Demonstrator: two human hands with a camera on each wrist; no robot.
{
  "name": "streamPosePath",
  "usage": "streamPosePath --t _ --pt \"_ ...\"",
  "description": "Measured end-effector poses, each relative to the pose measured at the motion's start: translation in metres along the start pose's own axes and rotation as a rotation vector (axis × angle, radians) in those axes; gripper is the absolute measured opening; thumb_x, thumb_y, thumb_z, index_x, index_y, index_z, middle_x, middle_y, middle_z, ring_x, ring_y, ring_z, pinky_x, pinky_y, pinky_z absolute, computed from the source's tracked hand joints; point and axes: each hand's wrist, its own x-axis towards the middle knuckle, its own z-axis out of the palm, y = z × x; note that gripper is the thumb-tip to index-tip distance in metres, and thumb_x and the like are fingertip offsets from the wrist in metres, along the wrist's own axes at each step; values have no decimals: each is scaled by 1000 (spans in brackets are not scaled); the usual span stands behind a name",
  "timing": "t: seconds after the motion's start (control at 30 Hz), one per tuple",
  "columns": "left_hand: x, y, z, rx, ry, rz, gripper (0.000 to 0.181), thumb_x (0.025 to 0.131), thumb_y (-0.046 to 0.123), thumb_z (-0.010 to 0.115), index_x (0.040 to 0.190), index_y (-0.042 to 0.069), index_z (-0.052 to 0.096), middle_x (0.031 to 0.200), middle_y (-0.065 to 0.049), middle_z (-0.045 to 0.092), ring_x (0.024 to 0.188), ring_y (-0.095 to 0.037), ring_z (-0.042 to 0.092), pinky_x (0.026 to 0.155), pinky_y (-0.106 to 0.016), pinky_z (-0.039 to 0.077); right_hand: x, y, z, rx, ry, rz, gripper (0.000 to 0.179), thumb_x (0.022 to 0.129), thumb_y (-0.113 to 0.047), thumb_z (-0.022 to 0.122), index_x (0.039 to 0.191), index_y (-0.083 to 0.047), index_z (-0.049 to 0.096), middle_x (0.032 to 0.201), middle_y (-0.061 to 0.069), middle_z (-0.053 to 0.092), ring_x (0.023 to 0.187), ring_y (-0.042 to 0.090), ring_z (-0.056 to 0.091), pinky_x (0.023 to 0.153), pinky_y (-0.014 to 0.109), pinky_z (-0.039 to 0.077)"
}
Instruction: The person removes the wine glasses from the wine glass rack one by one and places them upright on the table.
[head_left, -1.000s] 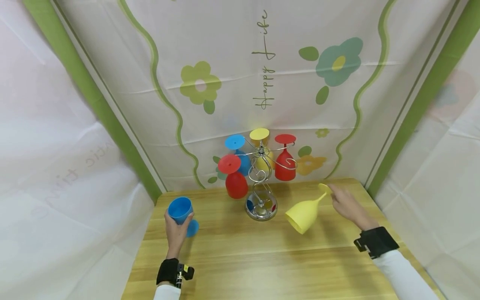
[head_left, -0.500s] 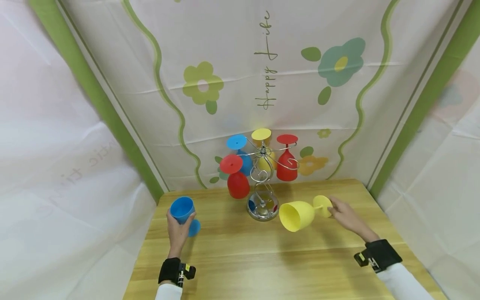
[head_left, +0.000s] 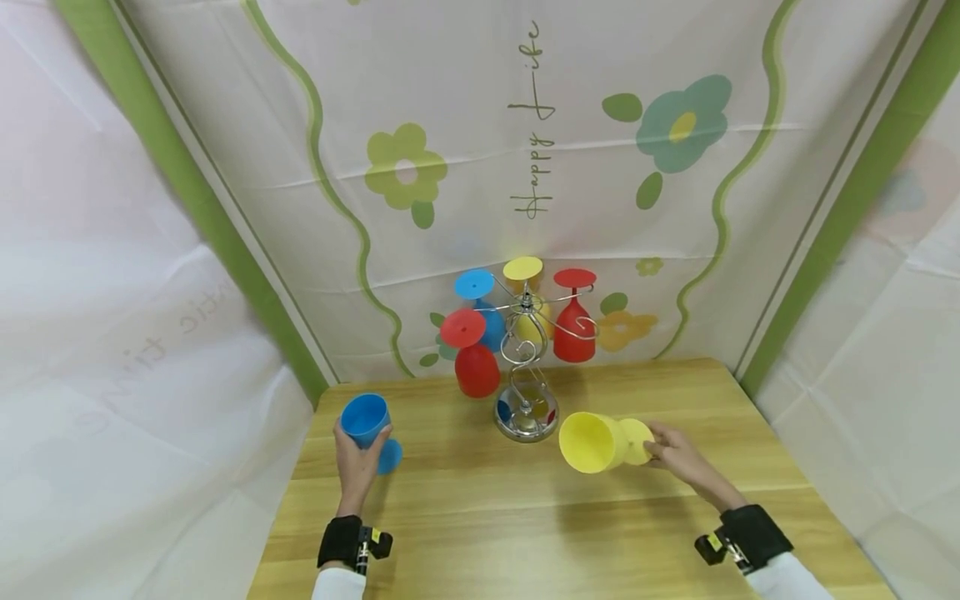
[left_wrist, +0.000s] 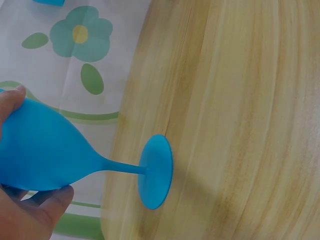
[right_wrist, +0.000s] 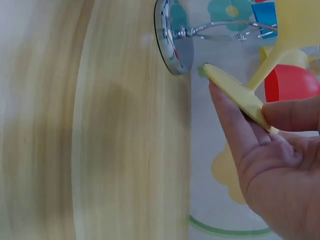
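Note:
On the left of the table, my left hand grips a blue goblet round its bowl, the mouth facing up. Its stem and round foot show in the left wrist view. To the right of the rack, my right hand pinches the foot of a yellow goblet between thumb and fingers. That goblet is tipped over, its open mouth turned toward the head camera. Between the hands stands a chrome goblet rack with curled wire arms.
Upside down on the rack hang a front red goblet, a blue goblet, a yellow goblet and another red goblet. A flowered cloth rises behind the wooden table.
My right hand has turned the yellow goblet from mouth-down to mouth facing the head camera, and has shifted slightly lower. My left hand keeps its grip on the blue goblet.

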Motion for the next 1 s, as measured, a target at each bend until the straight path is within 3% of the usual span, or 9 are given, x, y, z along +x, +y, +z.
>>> streamPosePath --t 0.57,0.87,1.0 --pt "1 4 -6 1 2 36 96 90 24 79 160 6 15 156 -29 34 144 -50 34 117 -71 29 9 6 42 104 -113 6 45 106 -7 41 144 16 37 118 23 66 101 20 69 95 50 60" --pt "-1 4 -10 37 -22 -29 107 88 30 81 161 5 7 160 -30 28 147 -52 30 117 -73 27 10 8 51 119 -133 6 48 106 -8 41 146 17 34 117 21 67 101 22 69 93 48 60" --pt "-4 9 -11 26 -9 -33 108 87 30 81 161 4 8 161 -31 25 146 -54 30 115 -73 31 9 5 53 124 -127 6 49 106 -10 43 146 17 34 117 22 68 101 25 68 93 47 60"
